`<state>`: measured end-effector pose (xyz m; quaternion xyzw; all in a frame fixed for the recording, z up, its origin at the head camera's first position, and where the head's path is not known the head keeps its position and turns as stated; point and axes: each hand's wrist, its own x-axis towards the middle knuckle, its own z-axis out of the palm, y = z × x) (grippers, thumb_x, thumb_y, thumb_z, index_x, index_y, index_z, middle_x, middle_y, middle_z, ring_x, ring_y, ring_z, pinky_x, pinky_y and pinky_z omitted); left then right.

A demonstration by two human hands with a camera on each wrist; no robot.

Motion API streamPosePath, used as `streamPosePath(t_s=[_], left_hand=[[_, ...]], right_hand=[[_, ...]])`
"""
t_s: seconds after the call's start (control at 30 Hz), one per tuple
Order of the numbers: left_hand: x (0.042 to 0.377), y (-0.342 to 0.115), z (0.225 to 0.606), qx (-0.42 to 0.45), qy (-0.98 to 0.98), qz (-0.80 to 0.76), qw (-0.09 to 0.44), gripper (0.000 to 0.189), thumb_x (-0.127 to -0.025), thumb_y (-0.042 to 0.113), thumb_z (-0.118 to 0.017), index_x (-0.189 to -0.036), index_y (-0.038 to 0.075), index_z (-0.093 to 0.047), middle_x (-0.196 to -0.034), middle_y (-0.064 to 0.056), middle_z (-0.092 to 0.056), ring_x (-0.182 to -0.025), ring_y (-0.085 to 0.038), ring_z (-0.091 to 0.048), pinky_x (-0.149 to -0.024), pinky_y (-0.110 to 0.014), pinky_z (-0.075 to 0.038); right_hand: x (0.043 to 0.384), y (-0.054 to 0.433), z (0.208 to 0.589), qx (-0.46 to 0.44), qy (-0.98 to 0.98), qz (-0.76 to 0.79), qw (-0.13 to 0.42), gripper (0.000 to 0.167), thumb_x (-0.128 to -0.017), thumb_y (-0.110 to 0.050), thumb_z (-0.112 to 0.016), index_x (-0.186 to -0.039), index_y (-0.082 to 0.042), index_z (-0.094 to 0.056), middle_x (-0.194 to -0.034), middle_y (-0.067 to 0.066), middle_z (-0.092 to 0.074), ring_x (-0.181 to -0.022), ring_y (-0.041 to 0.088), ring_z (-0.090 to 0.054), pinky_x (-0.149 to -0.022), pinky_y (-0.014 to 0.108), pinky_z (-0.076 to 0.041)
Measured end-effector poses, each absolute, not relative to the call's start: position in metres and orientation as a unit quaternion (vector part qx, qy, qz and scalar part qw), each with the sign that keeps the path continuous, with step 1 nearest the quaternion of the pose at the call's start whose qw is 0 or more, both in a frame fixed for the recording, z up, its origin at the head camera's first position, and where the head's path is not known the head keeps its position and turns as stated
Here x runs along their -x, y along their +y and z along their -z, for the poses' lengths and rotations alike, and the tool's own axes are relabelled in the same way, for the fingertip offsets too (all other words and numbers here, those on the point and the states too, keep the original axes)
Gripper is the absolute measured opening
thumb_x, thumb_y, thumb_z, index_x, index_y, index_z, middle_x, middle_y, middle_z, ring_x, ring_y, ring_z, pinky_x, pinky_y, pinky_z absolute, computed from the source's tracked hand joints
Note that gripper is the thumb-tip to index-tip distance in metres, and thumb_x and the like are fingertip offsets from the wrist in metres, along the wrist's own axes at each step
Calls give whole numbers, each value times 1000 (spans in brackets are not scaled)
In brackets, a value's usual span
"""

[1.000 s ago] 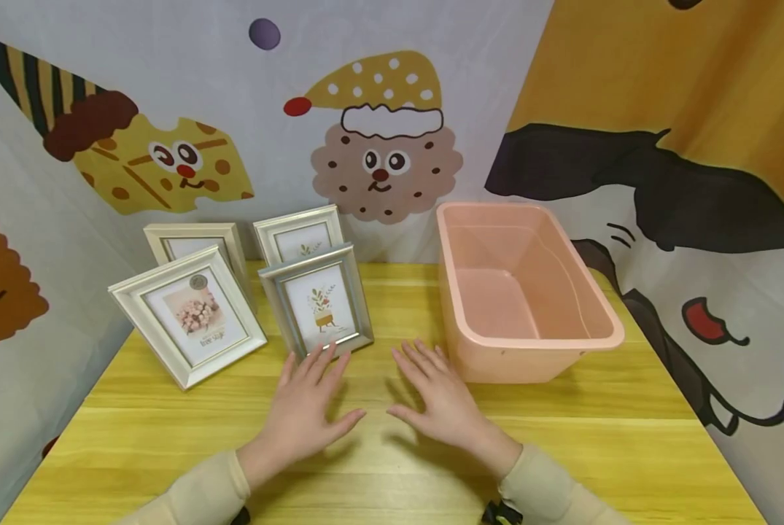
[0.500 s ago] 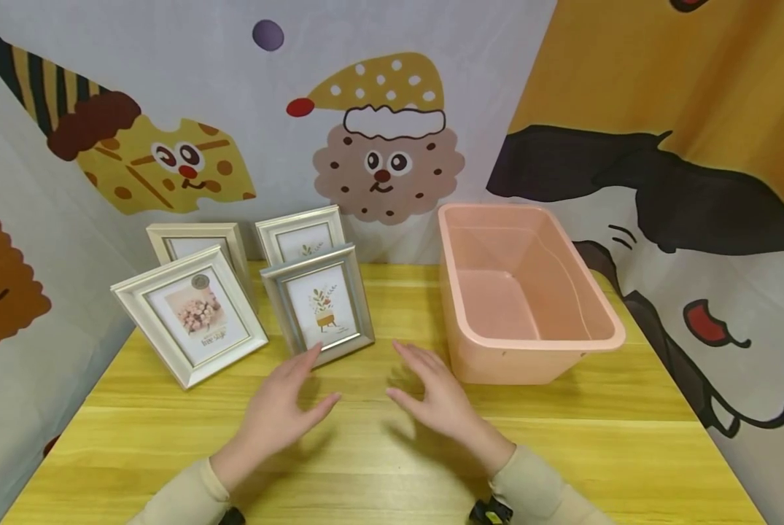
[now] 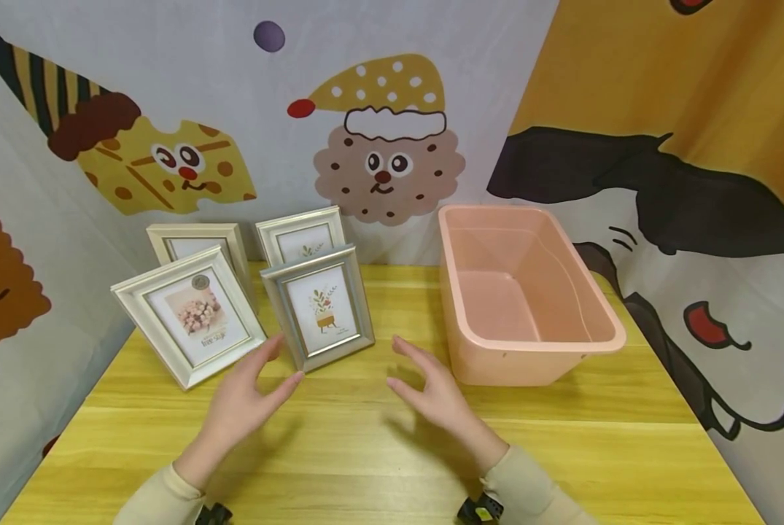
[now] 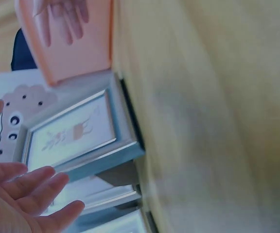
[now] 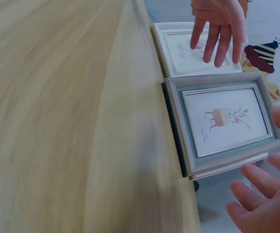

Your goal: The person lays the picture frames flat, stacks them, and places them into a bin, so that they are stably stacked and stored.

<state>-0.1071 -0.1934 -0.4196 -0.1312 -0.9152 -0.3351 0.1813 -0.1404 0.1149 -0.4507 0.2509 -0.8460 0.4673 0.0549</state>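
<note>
My left hand (image 3: 243, 397), thumb spread from its fingers, is in front of the gap between two photo frames and holds nothing. To its right stands a silver-grey picture frame (image 3: 319, 310) with a potted-plant print. A cream picture frame (image 3: 188, 317) with a pink flower print leans at its left. Two more frames stand behind: a pale one (image 3: 191, 232) at left and a white-silver one (image 3: 300, 230) at right. My right hand (image 3: 437, 394) hovers with fingers extended and nothing held, between the grey frame and a pink plastic tub. In the right wrist view, its fingers (image 5: 261, 179) appear beside the grey frame.
The pink tub (image 3: 536, 364) stands at the right of the yellow wood-grain table (image 3: 365, 467), with nothing seen inside. A cartoon-printed cloth (image 3: 392, 29) hangs right behind the table.
My left hand has moved left, from before the grey frame to the gap beside the cream frame, turning more edge-on. My right hand has also turned edge-on, staying near its place. The frames and tub stay put.
</note>
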Motion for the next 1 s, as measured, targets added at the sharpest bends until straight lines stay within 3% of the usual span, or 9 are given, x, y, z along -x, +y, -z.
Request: streamPosePath(t_s=[0.37, 0.6, 0.73, 0.87, 1.0], left_hand=[[121, -206, 407, 140, -874, 377, 272, 65, -79, 8, -82, -137, -4, -54, -112, -20, -68, -97, -35, -67, -80, -48, -56], [124, -212, 410, 92, -860, 431, 259, 62, -83, 6, -80, -140, 4, -54, -114, -16, -69, -100, -31, -67, -84, -17, -52], [125, -215, 415, 78, -844, 468, 251, 60, -85, 3, -78, -140, 5, -54, -116, -16, -69, -101, -19, -65, -84, -14, -51], [126, -217, 420, 71, -828, 501, 242, 62, -85, 1, -77, -141, 4, -53, -119, -19, -67, -101, -4, -62, -84, -12, -50], [128, -219, 426, 64, -811, 532, 234, 61, -86, -2, -75, -142, 4, -52, -120, -21, -65, -103, -2, -62, -85, -12, -49]], right_hand=[[148, 107, 452, -223, -789, -572, 30, 62, -93, -15, -71, -148, -7, -45, -138, 12, -58, -129, 25, -52, -111, 45, -36], [160, 92, 445, -209, -753, -624, 30, 59, -92, -1, -69, -146, 0, -46, -135, 21, -57, -128, 36, -51, -110, 51, -36], [163, 82, 426, -210, -741, -637, 35, 57, -91, 4, -66, -144, 9, -43, -134, 30, -54, -127, 45, -48, -109, 57, -34], [169, 74, 411, -200, -742, -638, 41, 58, -92, 1, -66, -144, 9, -42, -136, 29, -53, -128, 45, -47, -109, 59, -33], [187, 67, 417, -190, -734, -650, 54, 59, -92, 2, -67, -145, 8, -41, -136, 31, -51, -128, 46, -47, -108, 60, -33]])
